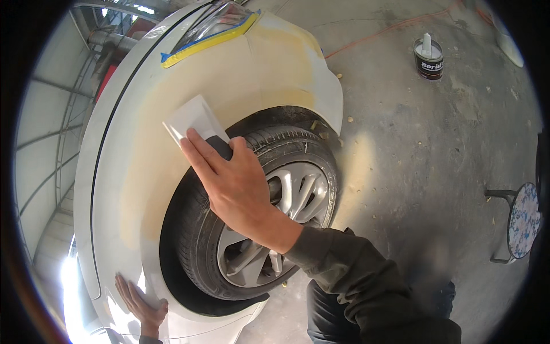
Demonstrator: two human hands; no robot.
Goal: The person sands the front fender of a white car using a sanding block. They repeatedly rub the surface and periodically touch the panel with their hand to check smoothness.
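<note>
My right hand [238, 183] is closed on a flat white hand block [195, 114] with a dark grip, like a sanding block. Two fingers lie along its white face. The block is over the front fender [143, 166] of a white car, above the wheel arch; whether it touches cannot be made out. Beige, smooth-looking patches cover much of the fender. Lower left, my left hand [141, 305] rests flat on the white panel, fingers stretched out. Below the block sits the tyre [197, 252] with its silver alloy wheel [301, 192].
Blue and yellow tape [212, 46] edges the headlight. On the concrete floor, a dark tin [428, 66] has a white piece sticking out of it. A stool with a speckled seat [523, 221] stands at right. An orange hose [395, 26] crosses the floor behind. Pale dust lies beside the wheel.
</note>
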